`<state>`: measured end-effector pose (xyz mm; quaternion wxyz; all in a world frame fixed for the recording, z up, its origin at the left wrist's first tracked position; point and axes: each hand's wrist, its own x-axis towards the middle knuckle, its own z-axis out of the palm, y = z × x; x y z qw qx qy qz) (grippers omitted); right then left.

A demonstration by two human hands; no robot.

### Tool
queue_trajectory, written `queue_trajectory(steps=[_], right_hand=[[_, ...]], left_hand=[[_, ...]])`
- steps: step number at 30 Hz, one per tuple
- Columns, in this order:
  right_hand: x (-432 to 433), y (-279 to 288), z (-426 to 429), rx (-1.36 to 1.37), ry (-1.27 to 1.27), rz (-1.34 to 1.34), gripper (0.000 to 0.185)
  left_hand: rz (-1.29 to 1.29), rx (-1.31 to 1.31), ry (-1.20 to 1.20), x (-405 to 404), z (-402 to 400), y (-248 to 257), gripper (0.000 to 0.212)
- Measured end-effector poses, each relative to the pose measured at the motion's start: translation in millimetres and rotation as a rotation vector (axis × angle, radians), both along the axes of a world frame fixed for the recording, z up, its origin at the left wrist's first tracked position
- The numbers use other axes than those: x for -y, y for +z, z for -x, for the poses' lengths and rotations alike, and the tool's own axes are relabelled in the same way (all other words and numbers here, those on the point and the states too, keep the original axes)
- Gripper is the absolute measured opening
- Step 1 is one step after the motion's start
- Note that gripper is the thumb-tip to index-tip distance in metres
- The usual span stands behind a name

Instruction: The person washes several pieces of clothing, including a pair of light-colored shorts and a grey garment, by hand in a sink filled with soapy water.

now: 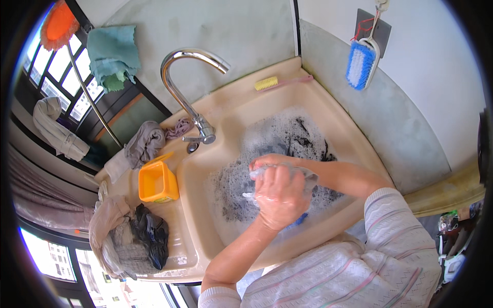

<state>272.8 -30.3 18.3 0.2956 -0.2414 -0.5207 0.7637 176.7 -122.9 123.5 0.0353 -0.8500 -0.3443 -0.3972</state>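
Observation:
Both hands are close together above the beige sink basin, which holds foamy grey water. My left hand is closed around a wet, soapy light-grey cloth. Just behind it my right hand grips the same cloth; part of this hand is hidden. Dark fabric shows through the suds at the basin's far side. Something blue lies in the water under my hands, mostly hidden.
A chrome faucet arches over the sink's back left. A yellow-bristled brush lies on the rear ledge. An orange plastic container and wet garments stand on the left drainboard. A blue-and-white brush hangs at right.

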Motion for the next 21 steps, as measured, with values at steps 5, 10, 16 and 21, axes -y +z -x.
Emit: queue_trajectory(steps=[5,10,16,21], right_hand=[[-12,25,6,0.250,0.120,0.043,0.014],[-22,19,3,0.388,0.102,-0.121,0.011],[-43,-41,6,0.561,-0.124,-0.210,0.014],[-43,-41,-26,0.394,-0.323,0.208,0.032]], left_hand=[[-0.046,-0.066,-0.137,4,-15,-17,0.024],[-0.015,-0.113,-0.165,-7,-26,-44,0.016],[0.132,-0.111,-0.134,-26,-3,-80,0.021],[0.407,0.194,0.318,-38,39,-83,0.027]])
